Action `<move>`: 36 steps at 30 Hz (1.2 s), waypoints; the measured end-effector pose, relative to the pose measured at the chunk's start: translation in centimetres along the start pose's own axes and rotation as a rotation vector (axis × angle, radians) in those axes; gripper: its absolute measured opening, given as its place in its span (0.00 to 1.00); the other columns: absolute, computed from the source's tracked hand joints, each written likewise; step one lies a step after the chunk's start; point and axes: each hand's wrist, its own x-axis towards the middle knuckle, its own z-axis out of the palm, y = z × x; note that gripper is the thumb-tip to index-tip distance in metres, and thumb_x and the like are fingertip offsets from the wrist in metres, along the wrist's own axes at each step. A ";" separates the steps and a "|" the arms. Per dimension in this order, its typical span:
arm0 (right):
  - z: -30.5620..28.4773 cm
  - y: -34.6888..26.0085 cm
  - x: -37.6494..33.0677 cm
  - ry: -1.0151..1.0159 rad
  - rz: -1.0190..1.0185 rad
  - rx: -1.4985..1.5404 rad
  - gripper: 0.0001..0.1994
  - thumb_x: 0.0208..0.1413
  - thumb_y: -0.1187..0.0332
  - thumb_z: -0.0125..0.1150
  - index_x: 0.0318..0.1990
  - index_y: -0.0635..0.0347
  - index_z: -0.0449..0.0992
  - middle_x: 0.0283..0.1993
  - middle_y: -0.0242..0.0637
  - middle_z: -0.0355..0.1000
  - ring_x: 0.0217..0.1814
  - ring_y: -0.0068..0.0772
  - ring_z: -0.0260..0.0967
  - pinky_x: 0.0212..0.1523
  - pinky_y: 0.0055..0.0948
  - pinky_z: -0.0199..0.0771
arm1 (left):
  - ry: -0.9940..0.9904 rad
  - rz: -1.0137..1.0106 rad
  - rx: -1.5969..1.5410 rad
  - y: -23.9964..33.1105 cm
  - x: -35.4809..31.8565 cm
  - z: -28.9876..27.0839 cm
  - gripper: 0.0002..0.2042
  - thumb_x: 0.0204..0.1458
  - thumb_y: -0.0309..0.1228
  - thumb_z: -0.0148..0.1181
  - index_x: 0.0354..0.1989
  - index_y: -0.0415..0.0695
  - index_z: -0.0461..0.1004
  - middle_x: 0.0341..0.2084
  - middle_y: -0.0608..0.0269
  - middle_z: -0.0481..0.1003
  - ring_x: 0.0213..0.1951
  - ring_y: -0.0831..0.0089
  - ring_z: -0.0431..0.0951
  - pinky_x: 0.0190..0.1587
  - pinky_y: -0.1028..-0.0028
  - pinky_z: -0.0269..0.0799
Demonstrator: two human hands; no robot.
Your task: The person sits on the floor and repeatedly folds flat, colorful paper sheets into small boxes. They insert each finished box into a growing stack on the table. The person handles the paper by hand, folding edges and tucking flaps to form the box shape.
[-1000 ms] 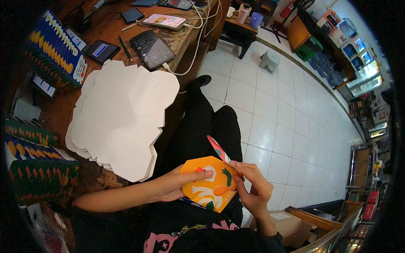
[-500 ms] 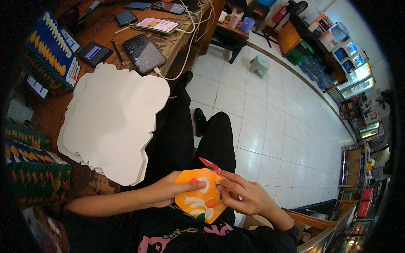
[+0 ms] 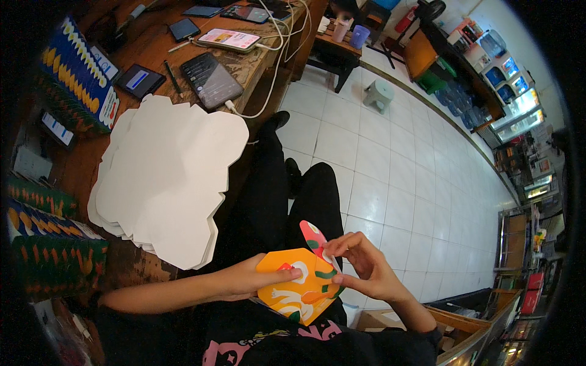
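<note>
Over my lap I hold a folded orange paper card (image 3: 308,283) printed with white, green and red shapes. My left hand (image 3: 253,280) grips its left side, thumb on top and fingers beneath. At the right edge, my right hand (image 3: 363,265) has its fingertips on a pink and green flap (image 3: 312,236), which sticks up past the card's far corner. The right thumb touches the card's edge below, apart from the fingers. To the left lies a stack of white die-cut sheets (image 3: 165,177), blank side up, at the wooden table's edge.
Stacks of blue and green printed cards (image 3: 79,73) stand at the table's left. Beyond the white sheets are a dark phone (image 3: 210,79) on a white cable, another phone (image 3: 229,39) and a pencil (image 3: 173,78). A grey stool (image 3: 379,94) stands on the tiled floor (image 3: 372,177).
My right thumb has spread away from the fingers and down the card's edge. The pink flap stands more upright and shows wider. My left hand keeps its hold.
</note>
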 end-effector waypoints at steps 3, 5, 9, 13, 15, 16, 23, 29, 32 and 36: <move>0.5 0.5 0.2 -0.045 0.084 0.107 0.20 0.45 0.79 0.63 0.43 0.58 0.59 0.48 0.36 0.57 0.57 0.26 0.53 0.61 0.31 0.50 | -0.061 0.051 0.028 -0.6 0.0 0.4 0.24 0.51 0.42 0.58 0.50 0.37 0.64 0.41 0.61 0.72 0.43 0.76 0.74 0.43 0.76 0.73; 0.9 0.6 0.2 -0.060 0.078 0.073 0.22 0.45 0.79 0.63 0.45 0.59 0.59 0.51 0.37 0.55 0.59 0.28 0.50 0.62 0.32 0.49 | -0.042 0.053 0.076 -0.4 -0.1 0.6 0.23 0.52 0.43 0.58 0.49 0.37 0.65 0.39 0.62 0.73 0.41 0.76 0.75 0.42 0.77 0.72; 1.0 0.5 0.3 -0.062 -0.029 -0.139 0.27 0.48 0.75 0.59 0.58 0.59 0.59 0.63 0.45 0.50 0.69 0.38 0.42 0.65 0.36 0.42 | 0.053 0.156 0.753 2.8 -1.7 1.2 0.26 0.50 0.41 0.60 0.51 0.36 0.64 0.38 0.56 0.73 0.39 0.72 0.76 0.39 0.76 0.71; 1.5 0.3 0.6 -0.163 -0.087 -0.240 0.24 0.51 0.70 0.56 0.58 0.57 0.63 0.63 0.44 0.54 0.68 0.43 0.46 0.65 0.40 0.43 | 0.770 1.202 1.462 7.2 -7.4 4.0 0.23 0.47 0.27 0.60 0.52 0.37 0.64 0.43 0.48 0.71 0.46 0.66 0.72 0.47 0.71 0.68; 2.1 0.4 1.0 -0.171 -0.092 -0.281 0.24 0.51 0.71 0.55 0.58 0.57 0.63 0.64 0.43 0.54 0.68 0.43 0.45 0.65 0.41 0.42 | 1.027 1.475 1.525 9.2 -10.5 5.3 0.22 0.48 0.28 0.59 0.52 0.37 0.64 0.43 0.48 0.71 0.45 0.66 0.72 0.47 0.71 0.68; 2.2 0.4 1.1 -0.187 -0.088 -0.324 0.24 0.51 0.72 0.55 0.58 0.57 0.63 0.64 0.42 0.54 0.68 0.43 0.45 0.65 0.41 0.42 | 1.040 1.520 1.593 10.1 -11.2 5.7 0.21 0.48 0.28 0.59 0.51 0.37 0.64 0.43 0.49 0.71 0.45 0.66 0.72 0.46 0.71 0.68; 2.8 0.4 0.9 -0.183 -0.081 -0.343 0.24 0.51 0.71 0.53 0.58 0.56 0.62 0.64 0.42 0.54 0.69 0.44 0.44 0.66 0.43 0.38 | 0.946 1.354 1.764 12.6 -11.3 5.1 0.18 0.51 0.30 0.55 0.50 0.36 0.65 0.42 0.50 0.71 0.44 0.67 0.72 0.46 0.71 0.68; 2.7 0.6 0.6 -0.182 -0.086 -0.356 0.24 0.52 0.69 0.54 0.59 0.56 0.62 0.64 0.42 0.54 0.69 0.43 0.43 0.67 0.44 0.38 | 1.112 1.393 1.595 13.1 -16.0 2.0 0.17 0.53 0.32 0.51 0.48 0.36 0.65 0.41 0.50 0.71 0.43 0.68 0.73 0.45 0.72 0.68; 2.7 0.8 0.8 -0.174 -0.098 -0.369 0.24 0.52 0.69 0.53 0.59 0.56 0.62 0.64 0.42 0.54 0.70 0.43 0.43 0.67 0.44 0.38 | 1.196 1.440 1.466 13.1 -18.1 0.9 0.16 0.54 0.33 0.50 0.48 0.36 0.66 0.41 0.51 0.71 0.43 0.68 0.73 0.45 0.72 0.68; 2.9 0.8 1.1 -0.195 -0.112 -0.367 0.24 0.52 0.70 0.53 0.59 0.55 0.62 0.64 0.41 0.54 0.70 0.43 0.42 0.67 0.44 0.38 | 1.240 1.498 1.304 13.2 -19.6 -0.2 0.16 0.55 0.35 0.47 0.47 0.36 0.66 0.40 0.51 0.71 0.43 0.68 0.73 0.45 0.72 0.68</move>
